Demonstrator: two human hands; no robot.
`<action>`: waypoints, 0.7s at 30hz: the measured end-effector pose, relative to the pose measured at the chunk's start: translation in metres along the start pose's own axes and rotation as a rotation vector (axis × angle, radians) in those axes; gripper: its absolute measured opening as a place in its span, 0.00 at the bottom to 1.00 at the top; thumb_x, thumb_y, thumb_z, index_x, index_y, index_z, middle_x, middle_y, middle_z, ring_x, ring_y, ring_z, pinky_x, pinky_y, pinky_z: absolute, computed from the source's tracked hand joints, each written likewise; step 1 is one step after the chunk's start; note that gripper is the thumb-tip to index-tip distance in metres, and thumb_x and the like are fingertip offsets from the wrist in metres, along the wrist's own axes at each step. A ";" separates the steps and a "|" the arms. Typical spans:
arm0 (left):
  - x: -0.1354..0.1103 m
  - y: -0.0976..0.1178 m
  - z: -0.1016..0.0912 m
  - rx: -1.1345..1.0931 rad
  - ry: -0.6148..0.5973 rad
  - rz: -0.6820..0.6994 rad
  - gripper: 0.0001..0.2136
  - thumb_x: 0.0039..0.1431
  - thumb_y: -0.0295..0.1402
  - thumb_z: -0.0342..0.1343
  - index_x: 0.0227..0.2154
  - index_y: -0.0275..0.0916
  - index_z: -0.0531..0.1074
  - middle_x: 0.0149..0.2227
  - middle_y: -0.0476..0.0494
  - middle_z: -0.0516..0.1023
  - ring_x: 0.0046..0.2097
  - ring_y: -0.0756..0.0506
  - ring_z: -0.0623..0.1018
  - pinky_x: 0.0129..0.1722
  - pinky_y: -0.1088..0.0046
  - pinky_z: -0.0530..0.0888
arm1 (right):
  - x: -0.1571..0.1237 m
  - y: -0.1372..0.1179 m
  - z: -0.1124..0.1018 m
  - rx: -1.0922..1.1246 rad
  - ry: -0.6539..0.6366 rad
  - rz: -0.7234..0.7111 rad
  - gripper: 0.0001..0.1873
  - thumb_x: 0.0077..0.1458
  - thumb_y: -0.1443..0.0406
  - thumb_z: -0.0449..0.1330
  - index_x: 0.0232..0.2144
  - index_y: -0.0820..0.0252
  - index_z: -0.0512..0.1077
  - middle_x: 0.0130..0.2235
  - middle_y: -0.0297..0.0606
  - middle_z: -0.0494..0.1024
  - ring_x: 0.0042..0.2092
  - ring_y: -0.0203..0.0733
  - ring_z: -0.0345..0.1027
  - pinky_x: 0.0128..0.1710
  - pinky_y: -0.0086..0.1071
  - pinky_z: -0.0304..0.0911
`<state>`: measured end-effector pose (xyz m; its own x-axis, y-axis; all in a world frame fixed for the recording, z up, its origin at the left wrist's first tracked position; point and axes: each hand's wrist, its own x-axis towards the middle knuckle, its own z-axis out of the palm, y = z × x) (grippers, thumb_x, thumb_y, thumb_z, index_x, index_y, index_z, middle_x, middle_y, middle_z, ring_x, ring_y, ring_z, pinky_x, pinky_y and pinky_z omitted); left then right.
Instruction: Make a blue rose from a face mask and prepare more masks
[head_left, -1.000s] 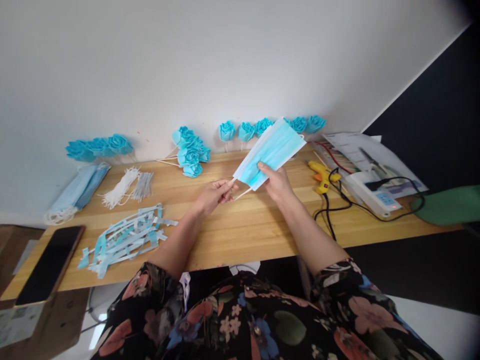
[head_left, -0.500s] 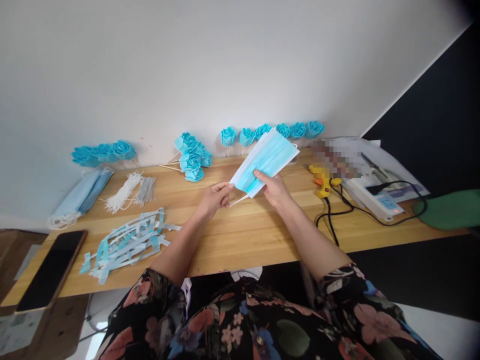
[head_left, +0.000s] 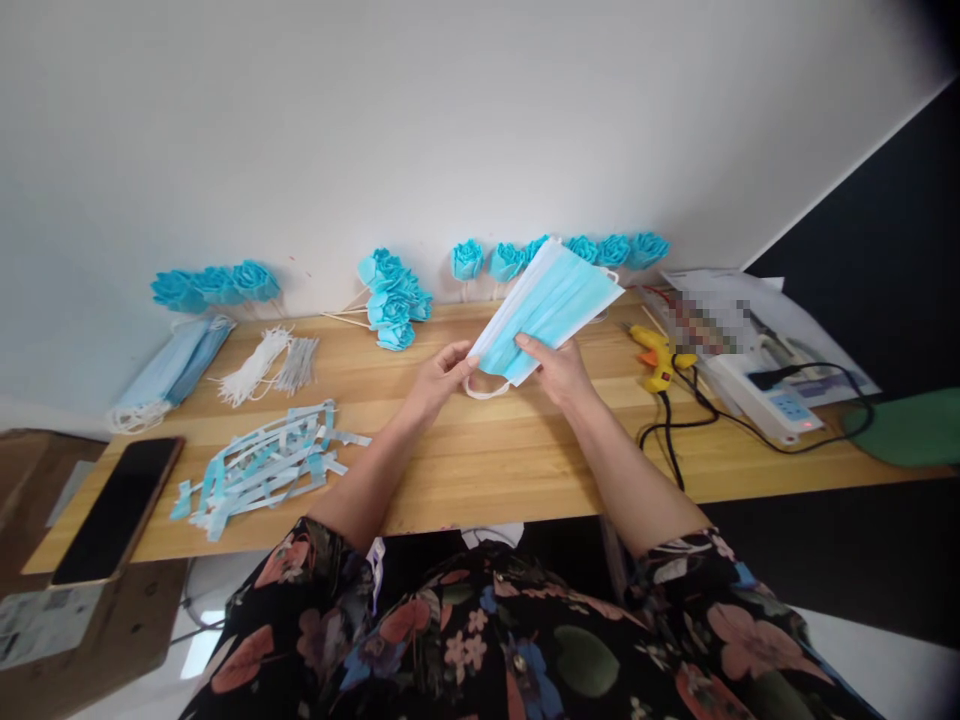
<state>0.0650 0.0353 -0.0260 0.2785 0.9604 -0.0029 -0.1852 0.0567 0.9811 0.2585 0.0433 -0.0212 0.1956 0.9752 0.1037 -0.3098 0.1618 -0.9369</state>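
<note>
Technician: Identify the containers.

Inspector: A brown cardboard box sits below the left end of the wooden surface; its contents cannot be seen.

Technician: State the position of the workpiece and both hands.

Inspector: The rectangular, pleated, blue-and-white face mask is raised above the middle of the surface, tilted, with further white layers beneath; the layer count cannot be told. The right hand clamps its lower edge, thumb on top. The left hand pinches its lower-left corner between thumb and fingers.

Technician: Specify changes.

Inspector: Half a second ago the white elastic ear loop was drawn straight toward the left hand; it now hangs in a slack curve. The right hand's grip is unchanged.

Technician: Give counts.

Inspector: Blue crinkled flowers: three in the left group, six in the right row, one partly behind the mask. The overlapping central cluster cannot be counted exactly. Also one black smartphone, one yellow glue gun and one white power strip.
</note>
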 end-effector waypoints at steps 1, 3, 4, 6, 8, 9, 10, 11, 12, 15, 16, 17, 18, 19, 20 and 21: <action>0.001 0.000 0.000 0.005 -0.002 0.032 0.27 0.48 0.46 0.71 0.48 0.38 0.74 0.41 0.44 0.81 0.41 0.47 0.79 0.43 0.71 0.76 | -0.001 0.000 0.000 -0.014 -0.007 -0.002 0.24 0.35 0.56 0.77 0.37 0.56 0.79 0.42 0.35 0.85 0.47 0.48 0.78 0.53 0.44 0.73; 0.002 -0.002 0.001 0.014 -0.026 0.079 0.30 0.47 0.45 0.72 0.51 0.37 0.73 0.52 0.39 0.80 0.51 0.42 0.79 0.50 0.68 0.75 | -0.002 0.002 0.002 -0.050 -0.024 -0.013 0.23 0.36 0.56 0.77 0.36 0.56 0.80 0.41 0.35 0.85 0.45 0.48 0.79 0.51 0.44 0.74; 0.002 -0.003 0.001 0.019 -0.043 0.092 0.31 0.47 0.45 0.72 0.52 0.37 0.72 0.54 0.37 0.79 0.53 0.41 0.78 0.52 0.67 0.75 | -0.002 0.003 0.002 -0.072 -0.034 -0.021 0.22 0.36 0.56 0.77 0.35 0.56 0.80 0.40 0.35 0.85 0.44 0.48 0.79 0.50 0.44 0.74; 0.003 -0.005 0.002 0.044 -0.053 0.106 0.29 0.49 0.43 0.71 0.52 0.36 0.71 0.53 0.37 0.79 0.53 0.40 0.78 0.54 0.65 0.74 | -0.003 0.006 0.003 -0.114 -0.050 -0.034 0.20 0.38 0.56 0.76 0.34 0.57 0.80 0.39 0.36 0.85 0.42 0.48 0.79 0.48 0.44 0.75; 0.002 -0.005 0.003 0.131 -0.015 0.129 0.24 0.52 0.40 0.68 0.49 0.36 0.72 0.49 0.38 0.81 0.50 0.42 0.80 0.53 0.65 0.75 | -0.003 0.008 0.002 -0.153 -0.060 -0.053 0.18 0.39 0.56 0.76 0.34 0.57 0.81 0.38 0.36 0.85 0.42 0.49 0.79 0.47 0.44 0.76; 0.001 -0.004 0.003 0.197 0.016 0.149 0.19 0.54 0.38 0.66 0.47 0.36 0.73 0.46 0.40 0.82 0.48 0.43 0.80 0.52 0.66 0.75 | -0.004 0.008 0.001 -0.173 -0.062 -0.067 0.18 0.40 0.57 0.75 0.33 0.58 0.81 0.38 0.36 0.85 0.41 0.49 0.79 0.47 0.44 0.76; 0.000 -0.002 0.004 0.265 0.049 0.175 0.14 0.55 0.36 0.64 0.43 0.36 0.74 0.43 0.42 0.82 0.46 0.43 0.80 0.52 0.66 0.74 | -0.004 0.009 0.000 -0.193 -0.063 -0.085 0.17 0.40 0.57 0.75 0.33 0.58 0.81 0.38 0.36 0.85 0.41 0.49 0.79 0.47 0.44 0.76; -0.001 0.000 0.004 0.326 0.076 0.205 0.10 0.56 0.34 0.63 0.39 0.37 0.75 0.40 0.43 0.82 0.45 0.44 0.81 0.51 0.67 0.74 | -0.005 0.008 -0.001 -0.213 -0.062 -0.107 0.17 0.41 0.57 0.75 0.33 0.58 0.81 0.38 0.36 0.85 0.41 0.49 0.79 0.47 0.44 0.75; -0.003 0.003 0.005 0.374 0.091 0.235 0.06 0.57 0.33 0.61 0.36 0.37 0.74 0.38 0.44 0.81 0.44 0.45 0.80 0.51 0.68 0.74 | -0.005 0.007 -0.001 -0.232 -0.059 -0.134 0.16 0.42 0.57 0.75 0.33 0.58 0.81 0.38 0.36 0.85 0.41 0.49 0.79 0.48 0.44 0.75; -0.005 0.008 0.006 0.441 0.082 0.288 0.02 0.58 0.31 0.58 0.32 0.38 0.73 0.35 0.47 0.80 0.41 0.46 0.80 0.48 0.70 0.74 | -0.009 0.002 -0.002 -0.281 -0.056 -0.215 0.14 0.42 0.59 0.75 0.33 0.56 0.81 0.37 0.35 0.85 0.43 0.48 0.79 0.51 0.44 0.74; -0.005 0.009 0.005 0.455 0.076 0.293 0.02 0.58 0.30 0.57 0.32 0.38 0.72 0.35 0.47 0.79 0.40 0.47 0.79 0.47 0.71 0.74 | -0.009 0.000 -0.002 -0.297 -0.058 -0.236 0.14 0.41 0.60 0.75 0.33 0.56 0.81 0.38 0.34 0.85 0.43 0.49 0.79 0.52 0.43 0.73; -0.004 0.008 0.004 0.472 0.072 0.291 0.01 0.58 0.29 0.57 0.32 0.38 0.72 0.34 0.47 0.79 0.39 0.47 0.79 0.46 0.71 0.74 | -0.010 -0.001 -0.002 -0.315 -0.061 -0.248 0.14 0.40 0.61 0.75 0.33 0.56 0.81 0.38 0.34 0.85 0.44 0.49 0.78 0.53 0.43 0.72; -0.002 0.007 0.003 0.494 0.073 0.283 0.01 0.57 0.29 0.57 0.31 0.38 0.72 0.34 0.47 0.79 0.39 0.47 0.79 0.46 0.71 0.73 | -0.009 -0.001 -0.001 -0.337 -0.067 -0.252 0.14 0.40 0.62 0.75 0.32 0.56 0.81 0.38 0.35 0.85 0.44 0.49 0.78 0.54 0.43 0.72; 0.000 0.004 0.001 0.523 0.075 0.268 0.00 0.57 0.28 0.57 0.32 0.38 0.72 0.34 0.46 0.79 0.39 0.47 0.78 0.45 0.71 0.73 | -0.008 0.000 -0.001 -0.361 -0.076 -0.246 0.14 0.39 0.62 0.75 0.32 0.56 0.81 0.38 0.35 0.85 0.44 0.50 0.78 0.54 0.44 0.72; 0.002 0.001 -0.002 0.558 0.079 0.249 0.01 0.56 0.28 0.58 0.32 0.38 0.72 0.34 0.46 0.79 0.38 0.46 0.78 0.44 0.71 0.73 | -0.007 0.001 0.000 -0.384 -0.093 -0.231 0.13 0.39 0.61 0.75 0.32 0.56 0.81 0.37 0.35 0.85 0.44 0.51 0.78 0.54 0.45 0.71; 0.004 -0.002 -0.004 0.594 0.084 0.227 0.03 0.55 0.28 0.59 0.33 0.38 0.72 0.34 0.46 0.79 0.38 0.46 0.77 0.42 0.71 0.72 | -0.005 0.004 0.000 -0.404 -0.118 -0.208 0.13 0.40 0.61 0.75 0.31 0.56 0.82 0.37 0.36 0.85 0.43 0.51 0.78 0.54 0.47 0.71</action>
<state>0.0625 0.0402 -0.0291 0.2143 0.9503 0.2258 0.3296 -0.2880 0.8991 0.2563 0.0387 -0.0258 0.1009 0.9427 0.3180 0.1159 0.3063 -0.9449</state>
